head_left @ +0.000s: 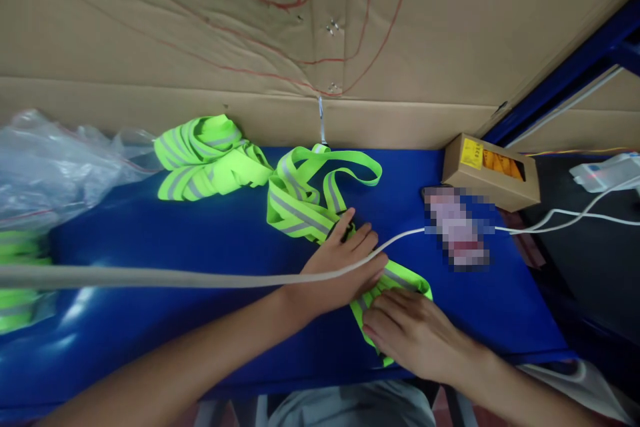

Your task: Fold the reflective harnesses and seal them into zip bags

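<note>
Only the head view here, so it all comes from looking down over the arms.

The left hand (340, 267) lies flat with its fingers (367, 240) spread and released, palm pressing on the neon reflective strap (300, 210) where it crosses the blue desk (200, 240). Nothing is clenched; it looks like a pin-down, keeping the webbing from sliding. There's a dark bit under the fingertips, maybe a buckle, but it's too hidden to call.

The right hand (415, 333) sits just beside it, nearer the front edge. It's palm down on the strap's folded near end, fingers curled slightly over the fabric, flattening it rather than gripping it. With both hands touching the same strap at close spots, my guess is the stretch between them is being kept taut and flat.

The rest of that strap loops away toward the cardboard wall (320, 27), lying loose. A second bundled strap (210, 157) sits further left, well apart from the hands, likely parked out of the way. A crumpled plastic bag (55, 160) is at the far left.

A white cable (200, 277) runs across the view and over the left hand's knuckles, so it's hanging closer to the camera, not lying on the desk. On the right, a small cardboard box (493, 173) stands near the desk corner, with a blurred object beside it
</note>
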{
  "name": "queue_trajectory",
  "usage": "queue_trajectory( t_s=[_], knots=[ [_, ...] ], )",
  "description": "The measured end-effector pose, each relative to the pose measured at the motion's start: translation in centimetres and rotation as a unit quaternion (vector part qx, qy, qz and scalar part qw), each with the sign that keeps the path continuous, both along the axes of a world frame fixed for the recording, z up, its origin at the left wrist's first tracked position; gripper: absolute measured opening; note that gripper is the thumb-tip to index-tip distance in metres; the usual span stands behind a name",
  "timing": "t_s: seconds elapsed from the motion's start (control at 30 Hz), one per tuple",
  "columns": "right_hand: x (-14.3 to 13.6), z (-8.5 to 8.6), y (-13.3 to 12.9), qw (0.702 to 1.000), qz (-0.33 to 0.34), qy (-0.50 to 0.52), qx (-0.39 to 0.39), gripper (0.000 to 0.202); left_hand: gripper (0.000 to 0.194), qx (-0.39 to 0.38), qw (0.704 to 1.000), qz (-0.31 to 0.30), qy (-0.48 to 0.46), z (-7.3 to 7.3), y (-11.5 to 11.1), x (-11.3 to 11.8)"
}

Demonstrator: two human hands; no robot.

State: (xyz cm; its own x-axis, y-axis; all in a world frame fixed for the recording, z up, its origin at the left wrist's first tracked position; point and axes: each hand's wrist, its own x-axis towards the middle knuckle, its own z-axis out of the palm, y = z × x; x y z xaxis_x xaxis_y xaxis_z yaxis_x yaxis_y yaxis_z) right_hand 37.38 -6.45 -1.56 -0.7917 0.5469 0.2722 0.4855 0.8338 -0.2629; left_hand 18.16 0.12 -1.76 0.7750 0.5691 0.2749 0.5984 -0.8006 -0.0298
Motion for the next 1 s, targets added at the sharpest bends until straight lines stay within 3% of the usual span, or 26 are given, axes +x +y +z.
queue_trajectory(
  t_s=[0.13, 0.27, 0.33, 0.53, 0.7, 0.77, 0.83, 0.93, 1.0],
  knots=[
    [0.6, -0.4, -0.8, 0.998, -0.047, 0.028, 0.009, 0.016, 0.013, 0.012, 0.999, -0.031, -0.001, -0.2, 0.7, -0.5],
    [2.3, 0.4, -1.2, 0.999, -0.011, -0.013, -0.047, 0.054, 0.011, 0.020, 0.999, -0.042, -0.005, 0.0, 1.3, -0.7],
    [3.0, 1.0, -1.0, 0.998, 0.014, -0.031, -0.058, 0.064, 0.011, 0.023, 0.999, -0.048, -0.007, 0.1, 1.4, -0.7],
    [3.2, 0.6, -2.4, 0.995, 0.073, -0.066, -0.006, 0.056, 0.011, 0.016, 0.993, -0.111, -0.024, -0.4, 0.7, -1.3],
    [1.8, 0.4, -3.9, 0.994, 0.051, 0.006, 0.098, 0.024, 0.018, -0.008, 0.990, -0.139, -0.039, -0.4, 0.4, -1.3],
    [1.1, 1.4, -3.1, 0.996, 0.063, 0.017, 0.057, 0.025, 0.018, -0.023, 0.988, -0.149, -0.038, -0.2, 0.3, -1.2],
    [0.4, 2.6, -1.8, 0.996, 0.072, -0.002, -0.043, 0.024, 0.018, -0.035, 0.984, -0.170, -0.035, 0.0, 0.2, -1.0],
    [-0.4, 4.1, 0.3, 0.980, 0.072, -0.039, -0.183, 0.020, 0.015, -0.044, 0.979, -0.199, -0.032, 0.0, 0.0, -0.9],
    [-0.6, 4.3, 1.2, 0.968, 0.066, -0.046, -0.236, 0.018, 0.013, -0.051, 0.978, -0.198, -0.032, -0.1, 0.0, -1.1]
  ],
)
